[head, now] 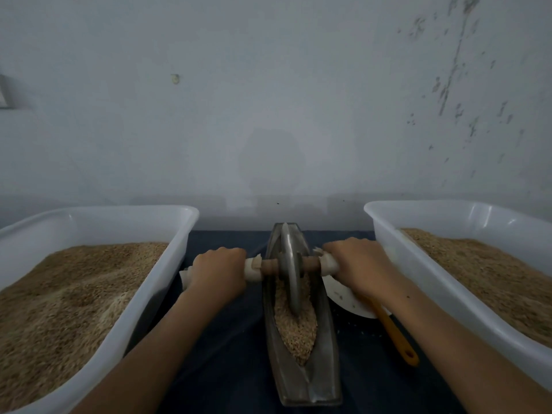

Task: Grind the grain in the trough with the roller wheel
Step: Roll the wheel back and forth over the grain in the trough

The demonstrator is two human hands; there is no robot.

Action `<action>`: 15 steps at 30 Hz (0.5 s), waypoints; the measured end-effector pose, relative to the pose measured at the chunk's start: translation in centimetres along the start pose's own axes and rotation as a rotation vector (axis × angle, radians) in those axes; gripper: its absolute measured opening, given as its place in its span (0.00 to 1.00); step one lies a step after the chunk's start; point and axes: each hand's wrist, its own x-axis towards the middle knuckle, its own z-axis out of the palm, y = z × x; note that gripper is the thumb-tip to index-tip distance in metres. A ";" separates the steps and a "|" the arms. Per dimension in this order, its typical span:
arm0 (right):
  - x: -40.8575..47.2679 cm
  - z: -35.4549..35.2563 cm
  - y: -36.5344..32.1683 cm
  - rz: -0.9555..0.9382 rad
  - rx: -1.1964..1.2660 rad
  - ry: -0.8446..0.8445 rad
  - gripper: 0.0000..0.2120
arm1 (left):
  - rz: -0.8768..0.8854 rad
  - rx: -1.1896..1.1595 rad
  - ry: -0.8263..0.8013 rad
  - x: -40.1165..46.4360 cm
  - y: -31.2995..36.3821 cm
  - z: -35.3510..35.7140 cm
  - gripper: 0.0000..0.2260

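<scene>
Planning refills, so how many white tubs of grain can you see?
2. One tub sits left of the trough, beside the left hand; the other tub sits right of it, beside the right hand. More could be out of frame.

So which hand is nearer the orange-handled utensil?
Right. The right hand grips the axle directly above the orange-handled utensil; the left hand is across the trough.

- Small grain-processing workroom, plain and home-like
- Two white tubs [98,222] [448,213] heaped with grain [74,294]
- Metal trough [325,339] with roller wheel [291,264] on dark-covered desk [233,339]
- Bare stained wall [268,100] close behind
</scene>
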 end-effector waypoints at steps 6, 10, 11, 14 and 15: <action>0.3 1.2 0.2 -0.004 -0.023 0.118 0.07 | 0.023 -0.006 0.147 -0.2 -0.1 0.6 0.07; 0.1 0.1 0.2 -0.019 0.001 -0.006 0.05 | 0.033 0.009 -0.010 -0.1 -0.1 -0.1 0.06; 0.0 -0.2 0.2 -0.032 0.005 -0.050 0.05 | 0.033 0.019 -0.061 -0.1 -0.2 -0.3 0.07; -0.3 -1.3 0.2 -0.060 0.009 -0.187 0.07 | 0.033 0.029 -0.160 -0.1 -0.2 -0.6 0.08; -0.4 -1.6 0.2 -0.062 0.013 -0.224 0.09 | 0.037 0.029 -0.171 -0.1 -0.2 -0.7 0.09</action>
